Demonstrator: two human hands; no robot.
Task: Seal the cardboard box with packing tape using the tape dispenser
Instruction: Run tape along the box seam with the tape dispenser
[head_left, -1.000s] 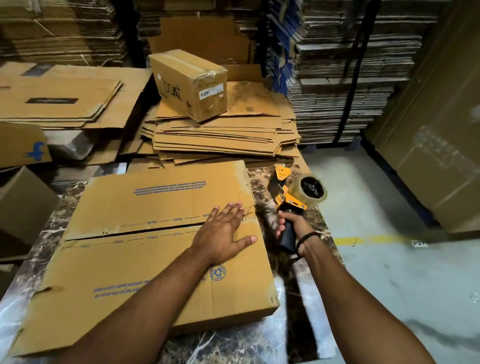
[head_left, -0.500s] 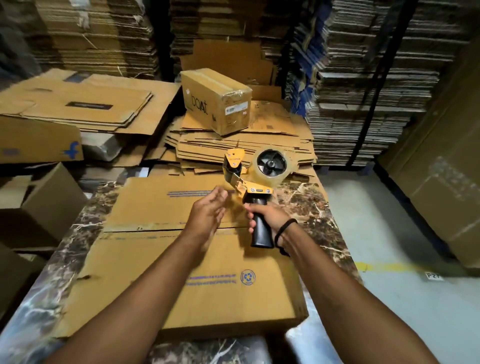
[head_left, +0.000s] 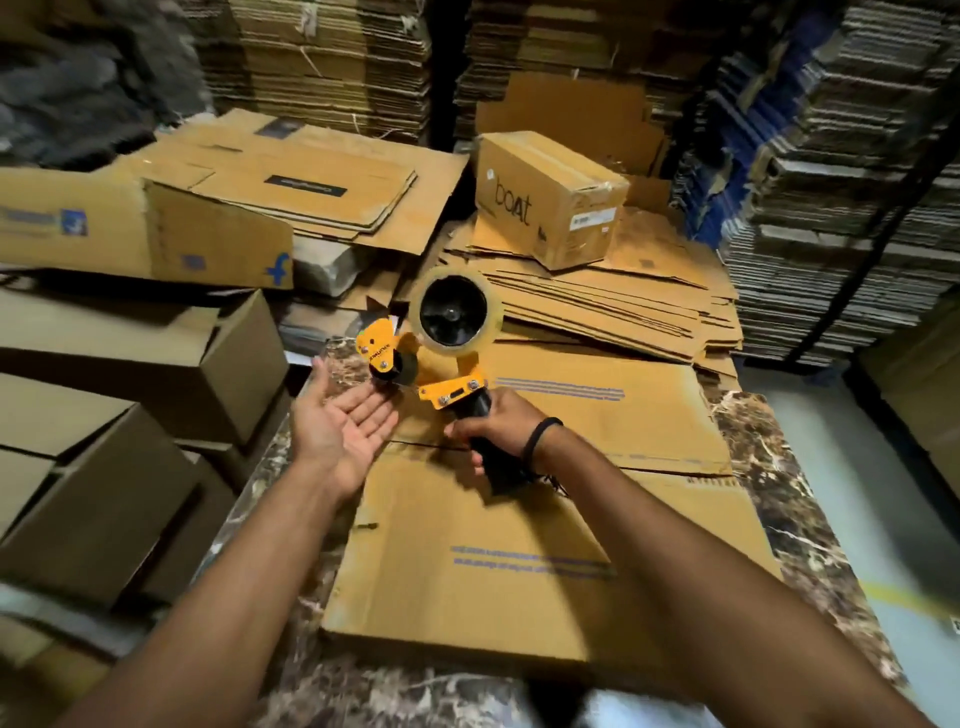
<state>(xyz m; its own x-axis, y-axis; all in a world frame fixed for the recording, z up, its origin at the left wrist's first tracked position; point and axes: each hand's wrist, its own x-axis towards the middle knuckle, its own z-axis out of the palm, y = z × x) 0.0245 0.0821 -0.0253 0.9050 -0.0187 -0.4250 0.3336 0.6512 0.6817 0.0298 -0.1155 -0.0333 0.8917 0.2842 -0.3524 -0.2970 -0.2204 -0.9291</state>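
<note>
A flat cardboard box (head_left: 519, 545) lies on the marble table (head_left: 769, 499), its two flaps meeting at a seam across the middle. My right hand (head_left: 498, 426) grips the black handle of the orange tape dispenser (head_left: 447, 358), held upright above the box's far left part. A roll of clear tape (head_left: 457, 312) sits on it. My left hand (head_left: 337, 426) is palm up with fingers spread, its fingertips just under the dispenser's front roller. The tape's loose end is too blurred to make out.
A sealed box marked "boat" (head_left: 545, 197) rests on a pile of flattened cartons (head_left: 623, 306) behind the table. Brown boxes (head_left: 104, 415) are stacked at the left. Tall cardboard stacks (head_left: 831, 182) fill the back and right. Grey floor (head_left: 893, 519) lies to the right.
My right hand has brought the dispenser from the box's right edge up and over to the left. My left hand has lifted off the box and turned palm up beneath the dispenser's front.
</note>
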